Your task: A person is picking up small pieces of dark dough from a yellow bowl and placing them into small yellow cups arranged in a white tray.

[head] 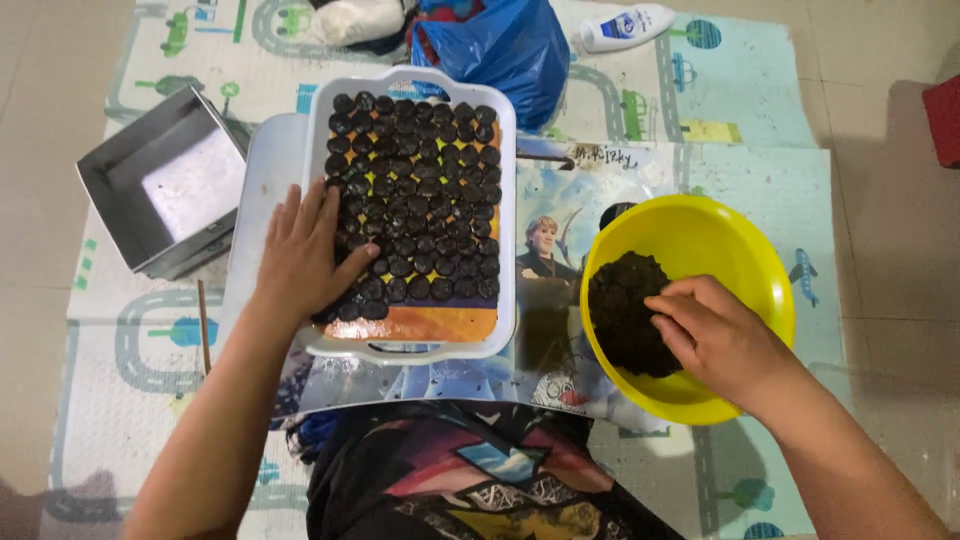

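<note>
A white rectangular tray lies on the floor mat, its orange bottom covered with rows of small dark round lumps. My left hand rests flat, fingers spread, on the lumps at the tray's near left corner. To the right stands a yellow bowl holding a mound of dark crumbly mass. My right hand reaches into the bowl, fingers curled into the dark mass; whether they hold a piece is hidden.
An empty square metal tin sits left of the tray. A thin stick lies on the mat. A blue plastic bag and a white bottle lie beyond the tray. A red object is at the right edge.
</note>
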